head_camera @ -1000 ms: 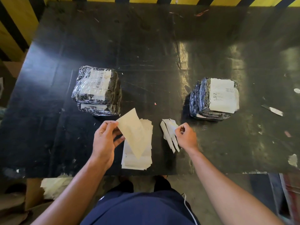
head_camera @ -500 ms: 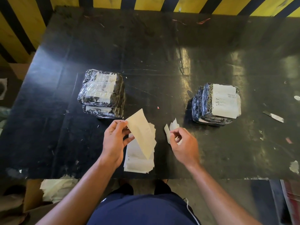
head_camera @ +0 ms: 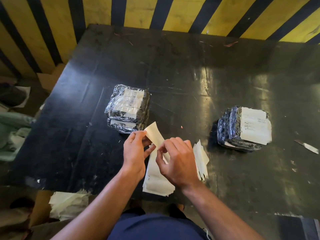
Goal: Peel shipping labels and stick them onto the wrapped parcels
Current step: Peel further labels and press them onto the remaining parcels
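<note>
1. Left hand point(head_camera: 134, 153) and right hand point(head_camera: 178, 161), frame centre, both pinch one label sheet point(head_camera: 154, 135) above the label stack point(head_camera: 155, 181).
2. Wrapped parcels: one stack point(head_camera: 128, 108) just above the hands, another point(head_camera: 244, 128) at right.
3. Peeled backings point(head_camera: 200, 155) lie beside the right hand; black table point(head_camera: 190, 75) otherwise open.

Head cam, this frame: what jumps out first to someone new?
The two hands, left and right, meet at the table's near edge, both pinching one label sheet above a paper stack. A wrapped parcel stack sits just beyond; another, white-labelled, lies to the right. Behind is a yellow-and-black striped wall.
</note>
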`<action>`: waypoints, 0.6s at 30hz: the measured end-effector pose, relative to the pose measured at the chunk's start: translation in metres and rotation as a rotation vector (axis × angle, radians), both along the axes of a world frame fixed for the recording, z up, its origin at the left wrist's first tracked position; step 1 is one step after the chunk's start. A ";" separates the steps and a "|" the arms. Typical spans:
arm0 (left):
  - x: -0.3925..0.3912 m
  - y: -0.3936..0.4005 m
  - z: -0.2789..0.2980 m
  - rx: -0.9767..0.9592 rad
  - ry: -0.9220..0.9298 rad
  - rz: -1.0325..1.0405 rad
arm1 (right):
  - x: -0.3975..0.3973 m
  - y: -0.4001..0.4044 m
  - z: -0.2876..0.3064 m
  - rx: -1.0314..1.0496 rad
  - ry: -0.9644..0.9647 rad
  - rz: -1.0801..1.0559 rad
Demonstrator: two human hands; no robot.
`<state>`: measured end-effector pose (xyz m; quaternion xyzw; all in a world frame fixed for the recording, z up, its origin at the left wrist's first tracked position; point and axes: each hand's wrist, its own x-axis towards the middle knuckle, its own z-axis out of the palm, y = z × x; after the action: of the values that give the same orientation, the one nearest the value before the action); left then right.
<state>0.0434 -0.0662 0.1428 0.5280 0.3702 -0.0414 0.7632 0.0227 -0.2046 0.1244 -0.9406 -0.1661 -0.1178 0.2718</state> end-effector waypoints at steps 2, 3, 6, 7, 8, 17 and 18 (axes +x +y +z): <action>0.001 0.004 0.003 -0.037 -0.006 0.013 | 0.004 0.002 0.001 0.002 0.000 -0.002; 0.001 0.006 0.004 -0.059 -0.009 0.017 | 0.007 0.003 0.002 0.016 0.014 -0.009; 0.001 0.013 0.006 -0.081 -0.042 -0.025 | 0.015 0.005 0.006 0.154 0.115 -0.083; 0.000 0.015 0.006 -0.065 -0.062 -0.057 | 0.018 0.005 0.010 0.252 0.169 -0.115; -0.001 0.017 0.006 -0.038 -0.087 -0.086 | 0.023 0.006 0.013 0.376 0.235 -0.145; 0.011 0.072 -0.002 0.179 -0.043 -0.061 | 0.063 -0.004 0.035 1.077 0.722 -0.216; 0.012 0.077 -0.003 0.157 -0.016 -0.138 | 0.065 -0.005 0.036 1.147 0.778 -0.204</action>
<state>0.0558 0.0107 0.1398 0.6105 0.3291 -0.0604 0.7178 0.0875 -0.2092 0.1604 -0.6335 0.1206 0.1336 0.7525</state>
